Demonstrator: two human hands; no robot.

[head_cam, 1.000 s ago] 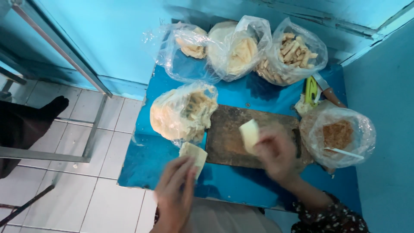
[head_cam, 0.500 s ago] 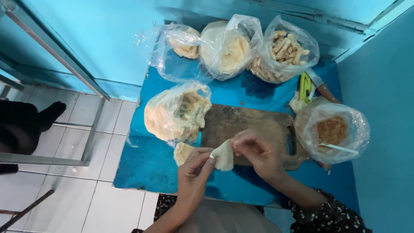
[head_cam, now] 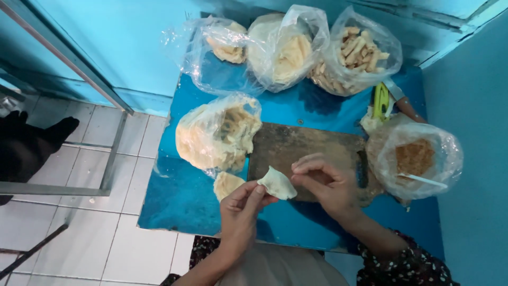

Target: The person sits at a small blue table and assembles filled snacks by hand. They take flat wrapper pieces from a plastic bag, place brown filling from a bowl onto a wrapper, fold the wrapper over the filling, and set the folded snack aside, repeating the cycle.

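Observation:
A pale folded dough wrapper (head_cam: 279,184) is pinched between both my hands over the front edge of a dark wooden board (head_cam: 307,153). My left hand (head_cam: 241,209) grips its lower left corner from below. My right hand (head_cam: 324,182) holds its right side with curled fingers. Another pale wrapper (head_cam: 226,185) lies on the blue table (head_cam: 180,196) just left of my left hand.
An open plastic bag of pale wrappers (head_cam: 214,135) sits left of the board. Three bags of dough pieces (head_cam: 296,47) stand at the back. At right, a bag of brown filling (head_cam: 415,159) holds a white spoon. A green-handled tool (head_cam: 381,101) lies behind it. Tiled floor lies at left.
My left hand has left the wrapper on the table and joined my right hand. Both hands brought the piece to the board's front edge, and it now looks folded.

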